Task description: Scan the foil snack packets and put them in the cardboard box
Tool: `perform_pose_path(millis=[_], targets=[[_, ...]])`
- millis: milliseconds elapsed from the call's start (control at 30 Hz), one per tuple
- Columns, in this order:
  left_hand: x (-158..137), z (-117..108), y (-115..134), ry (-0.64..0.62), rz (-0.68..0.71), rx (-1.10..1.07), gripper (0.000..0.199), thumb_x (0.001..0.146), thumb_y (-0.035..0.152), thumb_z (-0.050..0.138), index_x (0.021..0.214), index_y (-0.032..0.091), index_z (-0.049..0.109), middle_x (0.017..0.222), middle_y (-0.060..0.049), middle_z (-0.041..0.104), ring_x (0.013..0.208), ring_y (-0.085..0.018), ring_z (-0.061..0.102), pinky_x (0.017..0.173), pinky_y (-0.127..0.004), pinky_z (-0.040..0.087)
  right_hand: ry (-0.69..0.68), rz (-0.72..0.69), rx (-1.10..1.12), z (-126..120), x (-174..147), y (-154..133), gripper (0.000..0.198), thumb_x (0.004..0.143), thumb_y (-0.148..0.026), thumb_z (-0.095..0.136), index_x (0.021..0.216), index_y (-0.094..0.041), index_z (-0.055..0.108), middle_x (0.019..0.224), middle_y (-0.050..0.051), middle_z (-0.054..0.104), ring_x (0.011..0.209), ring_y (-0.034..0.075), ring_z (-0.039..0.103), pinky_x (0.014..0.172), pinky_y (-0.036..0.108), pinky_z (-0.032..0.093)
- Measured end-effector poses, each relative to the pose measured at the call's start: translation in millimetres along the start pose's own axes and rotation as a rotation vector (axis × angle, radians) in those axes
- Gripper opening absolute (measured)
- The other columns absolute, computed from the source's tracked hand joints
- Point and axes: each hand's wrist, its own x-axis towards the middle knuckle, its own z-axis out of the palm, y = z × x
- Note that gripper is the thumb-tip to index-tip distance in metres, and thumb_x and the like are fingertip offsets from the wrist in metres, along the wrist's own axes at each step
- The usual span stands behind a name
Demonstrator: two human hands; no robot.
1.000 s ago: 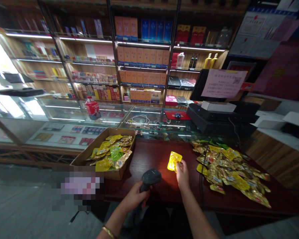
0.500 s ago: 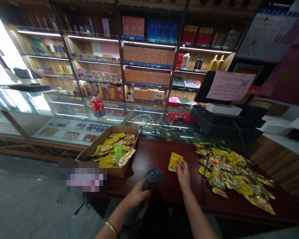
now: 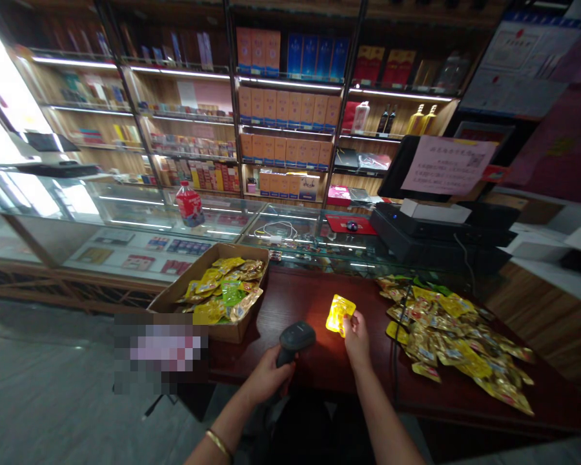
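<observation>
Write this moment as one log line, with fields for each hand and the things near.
left hand: grips scanner | right hand: holds lit yellow packet | box of packets left | packet pile right

An open brown cardboard box of yellow and green snack packets (image 3: 219, 292) sits at the left edge of the dark red wooden desk (image 3: 295, 297). A loose heap of gold and yellow foil packets (image 3: 452, 332) spreads toward its right edge. Beyond the far edge runs a glass display counter (image 3: 174, 223) carrying a red-labelled plastic bottle (image 3: 189, 204) and a black register with a paper notice (image 3: 438, 213)
</observation>
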Motion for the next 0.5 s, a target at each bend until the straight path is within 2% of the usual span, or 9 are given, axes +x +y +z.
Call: perform_pose_path(millis=[233,500], targets=[[-1.0,-1.2,-1.9,-0.026,-0.037,0.02,0.027,0.075,0.029,0.069,0.097,0.016,0.06,0.055,0.007,0.054,0.037,-0.009,0.048,0.037,-0.018,0.038,-0.003,-0.015,0.051,0.6,-0.5,-1.4,0.056,0.072,-0.063,0.07,0.11,-0.024,0.056,0.112,0.013,0.076,0.101,0.03,0.074,0.082,0.041,0.059],[-1.2,-1.9,-1.9,-0.051,-0.029,0.01,0.025,0.078,0.031,0.067,0.096,0.016,0.06,0.055,0.006,0.054,0.037,-0.009,0.049,0.037,-0.018,0.038,-0.006,-0.008,0.069,2.0,-1.6,-5.2,0.056,0.069,-0.062,0.072,0.107,-0.022,0.057,0.108,0.014,0.076,0.1,0.031,0.074,0.085,0.043,0.059]])
